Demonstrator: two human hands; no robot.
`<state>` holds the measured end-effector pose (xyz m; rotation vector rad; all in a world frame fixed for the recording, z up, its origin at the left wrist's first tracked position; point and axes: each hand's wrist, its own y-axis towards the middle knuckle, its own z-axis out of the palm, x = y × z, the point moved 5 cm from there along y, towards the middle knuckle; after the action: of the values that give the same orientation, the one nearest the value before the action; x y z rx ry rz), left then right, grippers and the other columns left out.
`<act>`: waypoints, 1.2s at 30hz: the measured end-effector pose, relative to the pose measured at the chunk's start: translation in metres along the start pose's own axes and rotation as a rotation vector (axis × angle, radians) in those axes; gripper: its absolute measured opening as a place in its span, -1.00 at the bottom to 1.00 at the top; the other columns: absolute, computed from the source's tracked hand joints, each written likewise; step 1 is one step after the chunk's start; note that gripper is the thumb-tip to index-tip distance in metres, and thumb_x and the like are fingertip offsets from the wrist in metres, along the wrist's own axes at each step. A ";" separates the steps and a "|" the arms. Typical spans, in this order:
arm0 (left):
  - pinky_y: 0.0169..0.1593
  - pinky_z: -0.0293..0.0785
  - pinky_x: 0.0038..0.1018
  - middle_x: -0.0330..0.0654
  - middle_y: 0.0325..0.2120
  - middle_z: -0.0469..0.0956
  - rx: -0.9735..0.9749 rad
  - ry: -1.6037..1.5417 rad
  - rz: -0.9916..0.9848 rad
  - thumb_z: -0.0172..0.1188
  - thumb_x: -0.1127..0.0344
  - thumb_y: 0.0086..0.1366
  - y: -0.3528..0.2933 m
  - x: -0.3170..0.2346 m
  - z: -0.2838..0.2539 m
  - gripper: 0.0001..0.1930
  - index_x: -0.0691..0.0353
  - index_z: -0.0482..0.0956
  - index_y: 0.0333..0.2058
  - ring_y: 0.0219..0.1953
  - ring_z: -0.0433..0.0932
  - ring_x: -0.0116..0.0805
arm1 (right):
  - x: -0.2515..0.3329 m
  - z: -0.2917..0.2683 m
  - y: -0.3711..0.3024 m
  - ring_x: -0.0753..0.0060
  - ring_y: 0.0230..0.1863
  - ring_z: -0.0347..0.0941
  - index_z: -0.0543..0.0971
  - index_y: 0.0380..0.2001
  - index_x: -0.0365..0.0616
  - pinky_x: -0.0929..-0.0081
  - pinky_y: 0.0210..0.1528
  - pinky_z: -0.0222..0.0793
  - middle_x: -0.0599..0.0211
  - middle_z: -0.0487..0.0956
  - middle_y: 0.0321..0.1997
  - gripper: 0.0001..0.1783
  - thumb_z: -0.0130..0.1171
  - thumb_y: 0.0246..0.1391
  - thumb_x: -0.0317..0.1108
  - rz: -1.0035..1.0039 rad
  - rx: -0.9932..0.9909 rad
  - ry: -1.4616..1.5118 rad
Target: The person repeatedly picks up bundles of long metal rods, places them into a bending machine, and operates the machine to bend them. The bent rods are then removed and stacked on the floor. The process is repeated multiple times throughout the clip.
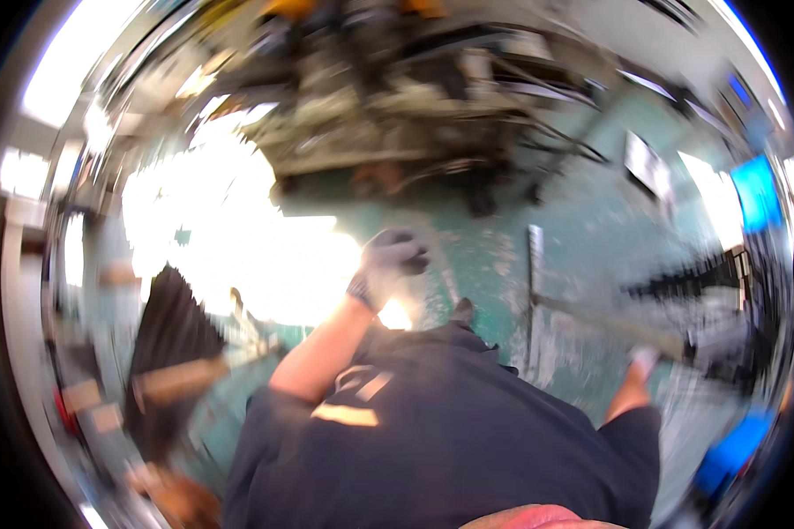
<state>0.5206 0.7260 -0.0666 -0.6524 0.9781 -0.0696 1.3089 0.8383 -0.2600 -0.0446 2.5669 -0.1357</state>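
Observation:
My left hand [388, 263], in a light grey glove with dark finger parts, is raised in front of my body over the floor. Its fingers look curled in; whether anything small lies inside them is hidden by blur. My right hand [644, 360] hangs low out to my right, in a pale glove, and its fingers are smeared by motion. Close by it in the picture runs a long pale bar [604, 324], joined to a thin dark crosspiece [534, 282] on the floor. I cannot tell whether the hand touches this bar.
Worn green floor [494, 264] surrounds me, with glaring sunlight [229, 238] on the left. Cluttered equipment [388, 132] stands ahead. A dark ridged object [172, 326] is at left. At right are a white panel [648, 166], a bright blue panel [757, 194] and a blue container [734, 450].

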 end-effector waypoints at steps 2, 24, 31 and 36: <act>-0.09 0.67 -0.28 0.09 -0.17 0.62 -0.216 -0.104 0.098 0.19 0.45 0.32 -0.042 -0.003 -0.077 -0.61 0.49 0.41 0.08 -0.24 0.68 -0.12 | 0.154 0.011 0.010 0.14 0.04 0.60 0.70 -0.04 -0.09 0.21 0.05 0.49 0.09 0.68 0.03 -0.61 0.07 0.27 -0.11 -0.334 0.285 0.102; 0.24 0.47 -0.13 -0.01 0.02 0.65 -1.900 0.925 -0.277 0.19 0.01 0.28 -0.559 -0.107 -0.786 -0.54 0.11 0.63 0.07 0.12 0.59 0.03 | 0.997 -0.655 -0.321 0.07 0.18 0.59 0.56 0.18 -0.21 0.30 0.25 0.42 0.04 0.66 0.12 -0.41 0.28 0.18 -0.08 -1.343 0.272 0.732; 0.04 0.57 -0.23 -0.01 -0.16 0.70 -1.973 0.751 -0.113 0.31 0.00 0.25 -0.553 -0.116 -0.791 -0.60 0.17 0.70 -0.09 -0.07 0.67 -0.01 | 1.173 -0.731 -0.524 -0.02 0.24 0.51 0.50 0.23 -0.19 0.18 0.31 0.38 -0.06 0.59 0.20 -0.34 0.36 0.10 -0.14 -1.864 0.184 0.583; -0.02 0.55 -0.22 0.00 -0.26 0.70 -2.002 0.769 -0.014 0.36 0.25 0.20 -0.550 -0.136 -0.795 -0.73 0.26 0.68 -0.18 -0.15 0.67 0.01 | 1.318 -0.749 -0.636 -0.19 0.30 0.37 0.36 0.32 -0.17 0.03 0.33 0.33 -0.15 0.47 0.26 -0.20 0.38 0.07 -0.11 -1.994 0.124 0.594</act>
<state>-0.0567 -0.0550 0.0265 -2.5802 1.5949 0.8195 -0.2030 0.1922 -0.2744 -2.6614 1.8462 -1.0727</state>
